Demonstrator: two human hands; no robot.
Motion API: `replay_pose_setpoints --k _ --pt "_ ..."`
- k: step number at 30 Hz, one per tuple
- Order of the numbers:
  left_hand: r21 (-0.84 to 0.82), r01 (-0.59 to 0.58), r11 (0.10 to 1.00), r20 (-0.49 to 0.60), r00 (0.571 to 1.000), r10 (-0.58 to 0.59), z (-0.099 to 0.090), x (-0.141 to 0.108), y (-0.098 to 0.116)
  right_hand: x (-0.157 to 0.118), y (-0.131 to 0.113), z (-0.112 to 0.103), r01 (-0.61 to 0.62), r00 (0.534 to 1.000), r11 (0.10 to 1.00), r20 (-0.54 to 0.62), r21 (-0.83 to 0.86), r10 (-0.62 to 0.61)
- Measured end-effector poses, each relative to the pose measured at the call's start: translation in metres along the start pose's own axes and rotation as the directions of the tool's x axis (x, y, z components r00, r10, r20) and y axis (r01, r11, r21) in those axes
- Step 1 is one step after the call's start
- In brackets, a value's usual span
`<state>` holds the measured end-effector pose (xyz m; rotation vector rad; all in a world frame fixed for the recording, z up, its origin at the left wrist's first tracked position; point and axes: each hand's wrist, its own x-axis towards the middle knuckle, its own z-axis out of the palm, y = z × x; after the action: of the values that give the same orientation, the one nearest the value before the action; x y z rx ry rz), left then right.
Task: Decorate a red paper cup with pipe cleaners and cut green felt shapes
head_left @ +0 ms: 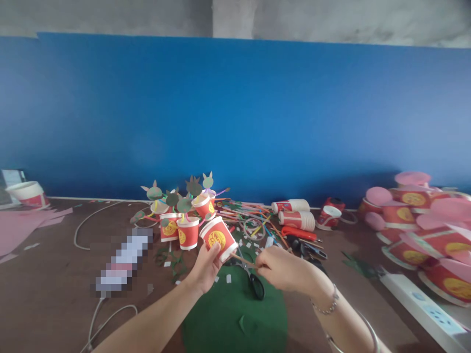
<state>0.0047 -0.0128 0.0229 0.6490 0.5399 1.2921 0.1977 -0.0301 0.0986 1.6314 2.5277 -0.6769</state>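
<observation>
From where I stand, a long brown tabletop [55, 304] runs along a blue wall panel [235, 113], with rough grey concrete [110, 17] above it and 1 paler upright strip [233, 18] near the middle. The person's left hand [206, 268] grasps a red-and-white paper cup [220, 238], tilted, above the near middle of the table. The right hand [281, 269] is closed around a thin stick [246, 261] pointing at the cup's lower edge; I can't tell whether they touch. Beneath lies a round green sheet [217, 323], with black-handled scissors [259, 287] on it and white scraps [228, 278] about. Just left stand cups with animal-like cut-outs [188, 233]; behind, coloured sticks [257, 211] sprawl near 2 cup stacks [296, 220] lying on their sides. Pink-trimmed cups [403, 214] crowd the right, a white power strip [415, 299] in front of them. Pink paper [18, 228] spreads at far left, near a loose white cable [79, 228].
</observation>
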Motion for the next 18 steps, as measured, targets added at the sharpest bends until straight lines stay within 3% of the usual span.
replay_pose_setpoints --k 5,9,12,18 --pt "-0.050 -0.004 0.999 -0.024 1.000 0.002 -0.004 0.004 0.005 -0.010 0.005 -0.011 -0.155 0.987 0.984 0.036 -0.088 0.159" --pt "-0.152 0.097 0.984 -0.041 0.994 -0.104 -0.008 0.008 0.009 -0.007 0.009 -0.019 -0.280 0.956 0.952 -0.127 -0.127 0.265" --pt "-0.186 0.158 0.970 -0.030 0.986 -0.167 -0.008 0.009 0.010 0.003 0.014 -0.014 -0.332 0.929 0.932 -0.223 -0.144 0.296" --pt "-0.193 0.195 0.962 -0.024 0.979 -0.203 -0.007 0.008 0.011 0.022 0.021 0.005 -0.391 0.910 0.903 -0.225 -0.181 0.349"
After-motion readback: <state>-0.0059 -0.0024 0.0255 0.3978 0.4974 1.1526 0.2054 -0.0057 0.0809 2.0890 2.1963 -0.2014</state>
